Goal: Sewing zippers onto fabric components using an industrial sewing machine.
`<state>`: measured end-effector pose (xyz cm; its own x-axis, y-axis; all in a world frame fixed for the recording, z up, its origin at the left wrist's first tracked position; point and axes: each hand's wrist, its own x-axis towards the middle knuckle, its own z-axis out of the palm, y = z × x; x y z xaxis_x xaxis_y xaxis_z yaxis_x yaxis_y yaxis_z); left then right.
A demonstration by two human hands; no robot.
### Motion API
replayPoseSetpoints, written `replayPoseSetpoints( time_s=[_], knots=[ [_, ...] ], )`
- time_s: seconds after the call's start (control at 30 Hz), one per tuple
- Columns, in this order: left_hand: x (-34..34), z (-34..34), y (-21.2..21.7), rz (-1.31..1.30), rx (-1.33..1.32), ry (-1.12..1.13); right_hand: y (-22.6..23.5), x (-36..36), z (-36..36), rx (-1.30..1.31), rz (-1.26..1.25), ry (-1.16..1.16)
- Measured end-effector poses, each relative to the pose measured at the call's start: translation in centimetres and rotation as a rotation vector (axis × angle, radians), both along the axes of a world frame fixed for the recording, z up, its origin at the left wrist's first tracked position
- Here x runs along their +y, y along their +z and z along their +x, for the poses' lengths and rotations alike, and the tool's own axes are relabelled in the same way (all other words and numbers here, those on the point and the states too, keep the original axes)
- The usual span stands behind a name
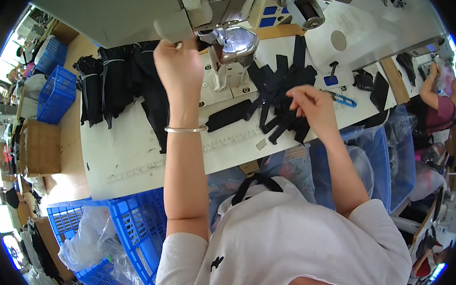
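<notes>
My left hand (pixel 179 64), with a bangle (pixel 186 129) on its wrist, is raised at the head of a sewing machine (pixel 232 48). Its fingers are curled and slightly blurred, and what they hold is hidden. Over a loose pile of dark fabric strips (pixel 281 79), to the right of the machine bed, hovers my right hand (pixel 314 108). Its fingers are bent together at the pile's edge; whether a strip is between them I cannot make out. One flat black piece (pixel 229 115) lies between the machine and the pile.
Tied black bundles (pixel 114 81) lie at the table's left. Blue-handled thread snips (pixel 344 100) rest right of the pile. A printed ruler (pixel 151 167) runs along the white tabletop (pixel 113 149). A blue crate (pixel 134 226) with plastic bags stands below left; another person (pixel 442 98) sits far right.
</notes>
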<state>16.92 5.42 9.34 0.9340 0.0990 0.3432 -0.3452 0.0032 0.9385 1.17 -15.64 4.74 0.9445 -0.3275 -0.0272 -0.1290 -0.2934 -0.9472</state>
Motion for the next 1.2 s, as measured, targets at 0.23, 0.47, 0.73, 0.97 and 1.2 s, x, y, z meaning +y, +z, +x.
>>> replayPoseSetpoints(
  time_s=[0.23,0.47,0.73,0.97,1.2],
  knots=[
    [8.8,-5.1,0.7,0.132,0.162,0.177,-2.9,-2.5,2.6,-0.039,-0.882,-0.086],
    [14.2,-7.7,-6.9,0.445,0.505,0.103,-2.9,-2.2,3.5,0.084,-0.562,-0.049],
    [9.0,-10.5,-3.6,0.608,0.034,0.264,2.3,-2.4,2.6,-0.243,0.095,-0.194],
    [-2.4,-14.3,-3.7,-0.1,0.398,-0.671,1.9,-3.0,-1.2,-0.298,0.595,0.044],
    [-4.2,-16.2,-6.0,0.115,0.398,-0.593,-0.9,2.2,-7.2,0.055,0.598,0.253]
  ],
)
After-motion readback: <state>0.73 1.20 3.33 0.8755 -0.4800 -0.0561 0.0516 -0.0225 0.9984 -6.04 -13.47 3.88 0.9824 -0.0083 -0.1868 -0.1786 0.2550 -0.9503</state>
